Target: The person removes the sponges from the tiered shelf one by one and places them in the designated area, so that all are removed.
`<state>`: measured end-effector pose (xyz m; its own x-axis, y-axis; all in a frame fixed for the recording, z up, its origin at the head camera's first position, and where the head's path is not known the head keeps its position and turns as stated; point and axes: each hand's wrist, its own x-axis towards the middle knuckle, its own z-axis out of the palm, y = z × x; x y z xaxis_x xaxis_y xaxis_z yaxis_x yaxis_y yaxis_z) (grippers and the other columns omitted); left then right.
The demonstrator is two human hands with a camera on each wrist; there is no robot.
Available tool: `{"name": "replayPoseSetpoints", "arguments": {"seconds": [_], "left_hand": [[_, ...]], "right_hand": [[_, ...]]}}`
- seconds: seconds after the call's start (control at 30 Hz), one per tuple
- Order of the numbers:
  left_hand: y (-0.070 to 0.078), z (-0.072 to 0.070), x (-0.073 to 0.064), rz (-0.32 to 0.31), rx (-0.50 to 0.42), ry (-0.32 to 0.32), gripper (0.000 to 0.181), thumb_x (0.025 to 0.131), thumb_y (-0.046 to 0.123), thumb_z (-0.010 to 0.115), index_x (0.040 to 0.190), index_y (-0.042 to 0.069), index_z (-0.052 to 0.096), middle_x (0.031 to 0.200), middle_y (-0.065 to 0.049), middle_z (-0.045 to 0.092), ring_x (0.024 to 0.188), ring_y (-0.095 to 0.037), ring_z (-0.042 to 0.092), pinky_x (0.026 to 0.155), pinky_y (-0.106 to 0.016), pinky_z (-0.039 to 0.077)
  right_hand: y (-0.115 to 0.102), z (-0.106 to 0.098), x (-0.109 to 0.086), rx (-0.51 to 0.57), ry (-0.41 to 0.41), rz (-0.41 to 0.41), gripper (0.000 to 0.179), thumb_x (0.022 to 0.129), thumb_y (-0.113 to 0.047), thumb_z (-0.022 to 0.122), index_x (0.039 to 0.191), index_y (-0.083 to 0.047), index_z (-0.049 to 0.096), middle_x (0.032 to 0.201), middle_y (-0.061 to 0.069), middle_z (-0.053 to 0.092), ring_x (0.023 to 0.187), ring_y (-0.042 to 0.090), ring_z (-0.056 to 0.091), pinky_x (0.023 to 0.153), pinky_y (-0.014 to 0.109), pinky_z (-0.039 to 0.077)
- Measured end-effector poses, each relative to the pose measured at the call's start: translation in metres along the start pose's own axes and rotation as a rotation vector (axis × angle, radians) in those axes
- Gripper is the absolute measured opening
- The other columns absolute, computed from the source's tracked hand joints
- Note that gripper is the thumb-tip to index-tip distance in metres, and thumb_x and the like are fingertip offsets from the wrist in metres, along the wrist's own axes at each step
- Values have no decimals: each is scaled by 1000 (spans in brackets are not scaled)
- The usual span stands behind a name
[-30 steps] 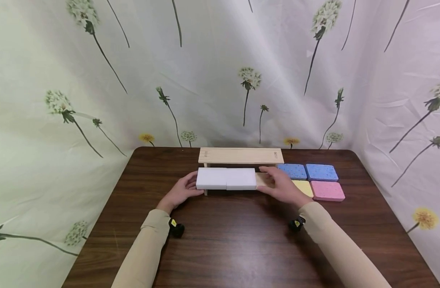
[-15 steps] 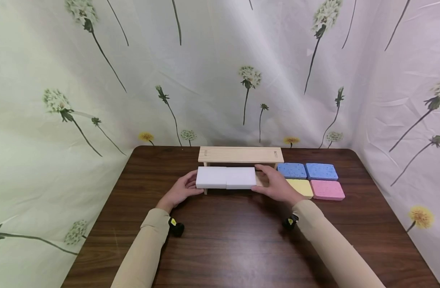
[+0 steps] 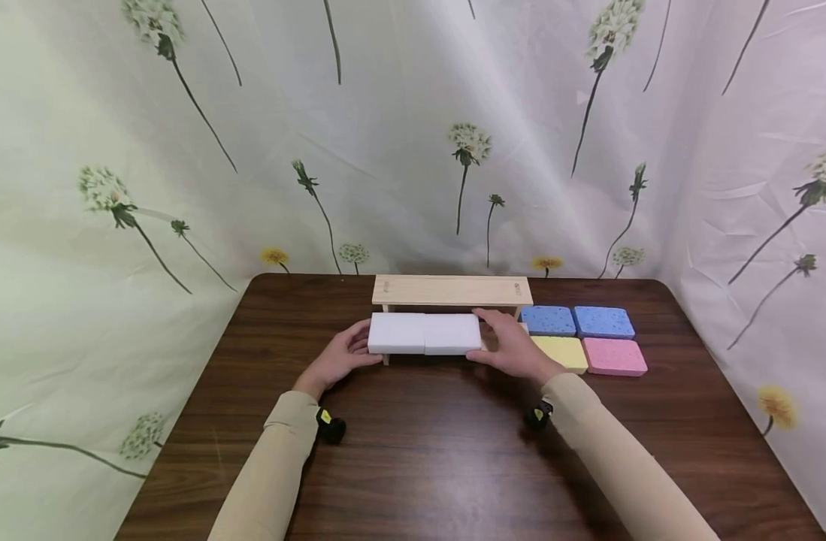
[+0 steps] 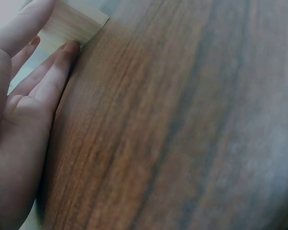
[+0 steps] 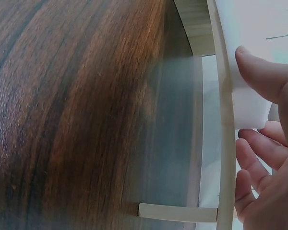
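Note:
Two white sponges (image 3: 396,333) (image 3: 452,334) lie end to end on the front low wooden stand (image 5: 225,134), which they largely cover in the head view. My left hand (image 3: 337,361) holds the left end, thumb at the front and fingers round the side. In the left wrist view its fingertips are against a wooden leg (image 4: 72,24); the exact contact with the sponge is hidden. My right hand (image 3: 510,347) grips the right sponge's outer end, thumb in front and index finger behind. The right wrist view shows its thumb against the white sponge (image 5: 252,108), above the stand's board.
Behind the white sponges stands a second wooden stand (image 3: 453,290). To the right lie two blue sponges (image 3: 548,321) (image 3: 605,323), a yellow sponge (image 3: 563,353) and a pink sponge (image 3: 614,356). All rest on a dark wooden table (image 3: 419,466) before a flower-printed curtain (image 3: 399,150).
My right hand has moved left along the stand and closed in on the right white sponge's end. My left hand and both white sponges look nearly still.

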<state>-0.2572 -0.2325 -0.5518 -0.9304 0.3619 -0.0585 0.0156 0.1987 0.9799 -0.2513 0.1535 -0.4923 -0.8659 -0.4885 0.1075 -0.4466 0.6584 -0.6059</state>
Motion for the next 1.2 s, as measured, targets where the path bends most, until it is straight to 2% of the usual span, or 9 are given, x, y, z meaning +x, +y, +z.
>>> {"name": "replayPoseSetpoints", "arguments": {"seconds": [0.33, 0.67, 0.9, 1.2], "left_hand": [[0, -1, 0, -1, -11, 2, 85, 91, 5, 83, 162, 4, 35, 157, -24, 47, 144, -38, 48, 116, -42, 44], [0, -2, 0, -3, -1, -1, 86, 91, 8, 84, 162, 4, 35, 156, -24, 47, 144, -39, 48, 115, -41, 46], [-1, -3, -1, -3, -9, -2, 87, 91, 8, 83, 162, 4, 34, 156, -25, 47, 145, -39, 47, 114, -38, 47], [-2, -3, 0, 3, 3, 2, 87, 90, 10, 85, 161, 5, 36, 155, -23, 48, 144, -38, 48, 116, -41, 45]], "right_hand": [[-4, 1, 0, -17, 22, 3, 81, 91, -35, 85, 156, -3, 46, 147, 18, 57, 128, 35, 58, 107, 56, 48], [-3, -1, -4, 10, 39, 27, 82, 89, -36, 87, 154, -4, 48, 147, 17, 58, 127, 33, 61, 107, 55, 51], [-1, -1, -9, 40, 59, 14, 81, 88, -35, 89, 152, -3, 50, 145, 16, 60, 123, 32, 64, 103, 53, 54], [-3, -3, -17, 14, 65, -9, 81, 88, -34, 89, 151, -2, 50, 142, 16, 61, 119, 29, 65, 100, 50, 56]]}}
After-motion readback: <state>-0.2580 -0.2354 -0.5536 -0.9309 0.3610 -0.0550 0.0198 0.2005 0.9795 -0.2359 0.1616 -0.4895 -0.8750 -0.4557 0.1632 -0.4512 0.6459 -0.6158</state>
